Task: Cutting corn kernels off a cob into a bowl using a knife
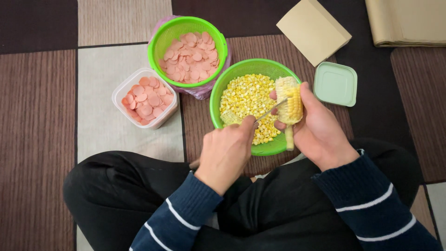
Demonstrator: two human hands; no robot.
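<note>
Down on a patchwork floor mat [42, 135] of brown and beige squares, a person sits cross-legged over the work. The right hand's fingers [280, 124] curl around a corn cob [290, 103], thumb pressed on its far side, holding it upright over the green bowl of kernels [241, 95]. The left hand [227, 151] is closed in a fist on the handle of a knife [269, 112], blade tip laid against the cob just beside those fingertips. That is the danger: a slip off the slick cob likely runs the blade into the gripping fingers. A hard push could also tip the bowl or scatter kernels over the rim. Beyond sit a green basket of pink slices [188, 49], a clear tub of slices [145, 97] and a pale green lid [335, 83].
</note>
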